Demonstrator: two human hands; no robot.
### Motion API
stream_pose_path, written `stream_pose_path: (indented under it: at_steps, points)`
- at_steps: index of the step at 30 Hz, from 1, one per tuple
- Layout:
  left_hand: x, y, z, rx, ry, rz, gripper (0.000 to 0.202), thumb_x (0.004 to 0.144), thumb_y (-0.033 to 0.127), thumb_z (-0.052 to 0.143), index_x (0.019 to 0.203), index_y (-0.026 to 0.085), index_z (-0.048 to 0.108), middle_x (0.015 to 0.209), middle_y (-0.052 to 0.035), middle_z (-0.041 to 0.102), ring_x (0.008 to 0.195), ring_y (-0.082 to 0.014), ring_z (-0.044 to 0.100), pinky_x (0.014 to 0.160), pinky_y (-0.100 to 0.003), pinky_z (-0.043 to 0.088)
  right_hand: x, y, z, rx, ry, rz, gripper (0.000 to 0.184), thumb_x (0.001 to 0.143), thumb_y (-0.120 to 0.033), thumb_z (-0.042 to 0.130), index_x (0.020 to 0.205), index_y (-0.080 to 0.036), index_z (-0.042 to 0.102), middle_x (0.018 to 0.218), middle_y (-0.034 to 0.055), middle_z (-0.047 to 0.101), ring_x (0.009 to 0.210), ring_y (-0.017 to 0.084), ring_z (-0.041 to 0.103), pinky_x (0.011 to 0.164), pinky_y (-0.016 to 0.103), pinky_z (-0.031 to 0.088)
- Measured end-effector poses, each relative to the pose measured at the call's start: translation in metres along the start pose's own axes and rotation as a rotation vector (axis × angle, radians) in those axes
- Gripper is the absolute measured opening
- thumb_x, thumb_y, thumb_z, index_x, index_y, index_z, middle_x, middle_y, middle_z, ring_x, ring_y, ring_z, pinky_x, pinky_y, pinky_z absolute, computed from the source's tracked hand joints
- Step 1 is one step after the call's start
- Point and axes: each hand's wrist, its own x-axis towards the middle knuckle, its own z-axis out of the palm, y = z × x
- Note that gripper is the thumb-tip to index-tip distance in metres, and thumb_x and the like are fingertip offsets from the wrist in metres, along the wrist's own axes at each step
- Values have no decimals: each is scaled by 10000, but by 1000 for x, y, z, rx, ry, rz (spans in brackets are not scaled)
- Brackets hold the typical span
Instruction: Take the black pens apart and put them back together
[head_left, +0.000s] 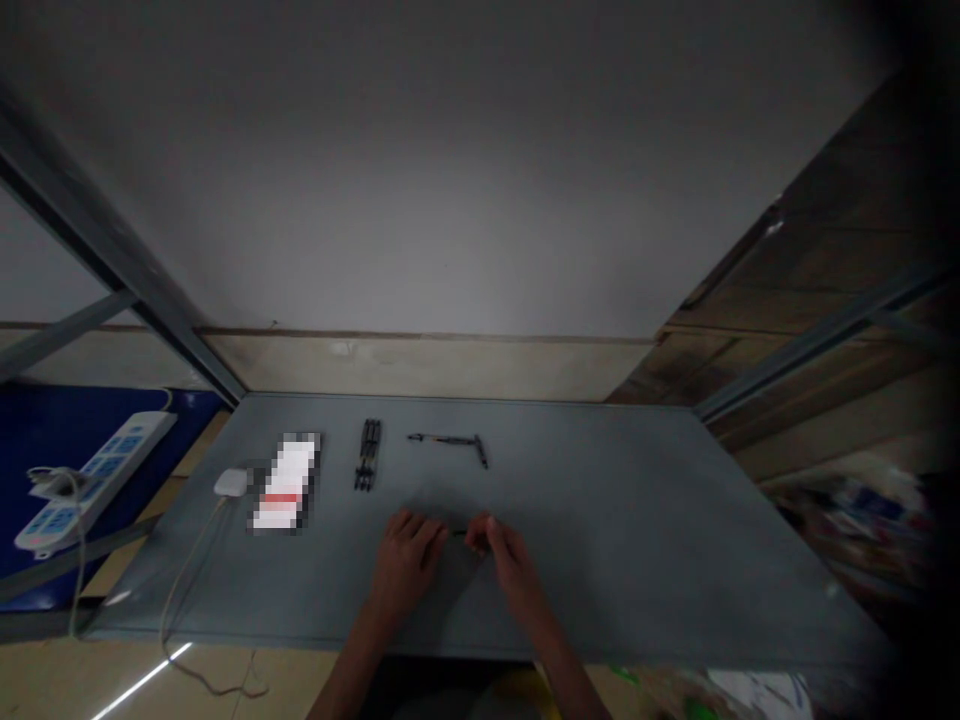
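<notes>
Both my hands rest on the grey table (637, 520) near its front middle. My left hand (407, 560) and my right hand (501, 548) have their fingers curled and pinch the two ends of a thin dark pen-like stick (459, 532) held between them. Farther back lie a bundle of dark pens (367, 454) and, to its right, a single dark pen with a loose piece (450, 441) beside it.
A white-and-red box (286, 484) and a small white charger (232, 482) with a cable lie at the table's left. A white power strip (97, 478) sits on a blue surface further left. Metal frame bars rise on both sides; a plain wall stands behind.
</notes>
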Motion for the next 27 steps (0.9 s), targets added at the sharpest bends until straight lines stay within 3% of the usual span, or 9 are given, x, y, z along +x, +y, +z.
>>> stream_pose_path:
  at_steps: [3, 5, 8, 10, 18, 24, 27]
  points:
    - [0, 2, 0, -34, -40, 39, 265, 981, 298, 414, 992, 246, 674, 880, -41, 705, 882, -217, 616, 860, -390, 485, -5, -3, 2, -38, -47, 6, 497, 972, -556, 361, 788, -242, 700, 781, 50, 686, 785, 231, 621, 767, 360, 488]
    - [-1, 3, 0, -64, -41, 47, 244, 974, 292, 426, 1050, 243, 653, 934, -44, 716, 915, -224, 618, 883, -401, 482, -8, -6, 3, -58, -45, 19, 492, 976, -559, 332, 994, -275, 733, 982, 73, 729, 965, 263, 642, 914, 406, 483]
    - [-1, 5, -1, -91, -40, 45, 232, 953, 309, 467, 1108, 244, 627, 1003, -53, 720, 972, -242, 614, 898, -411, 484, -11, -9, 6, -67, -80, 18, 514, 983, -559, 290, 1310, -330, 614, 1283, 65, 663, 1202, 272, 580, 1083, 456, 401]
    - [-1, 5, -2, -90, -41, 39, 233, 946, 321, 478, 1112, 246, 624, 993, -57, 716, 974, -250, 612, 881, -410, 490, -10, -10, 11, -89, -113, -5, 503, 988, -540, 297, 1364, -341, 565, 1360, 56, 619, 1257, 270, 552, 1120, 472, 370]
    - [-4, -6, 4, -14, -13, 31, 216, 926, 294, 516, 1105, 271, 634, 963, -42, 699, 933, -223, 596, 869, -372, 479, -11, -10, 34, -279, -103, -158, 445, 981, -428, 425, 1421, -390, 483, 1344, 47, 628, 1222, 297, 567, 1076, 506, 418]
    - [-3, -9, 7, 9, -21, -7, 186, 936, 287, 490, 1026, 242, 646, 885, -38, 675, 871, -214, 597, 833, -362, 485, -16, -17, 32, -330, -191, -179, 560, 955, -392, 499, 1492, -426, 346, 1370, 37, 607, 1202, 311, 575, 1066, 526, 411]
    - [0, -9, 6, 2, 9, -45, 183, 941, 287, 481, 986, 235, 650, 872, -38, 684, 852, -220, 593, 791, -356, 489, -26, -19, 32, -263, -175, -144, 529, 933, -431, 533, 1450, -411, 424, 1251, 50, 671, 1094, 297, 625, 996, 481, 464]
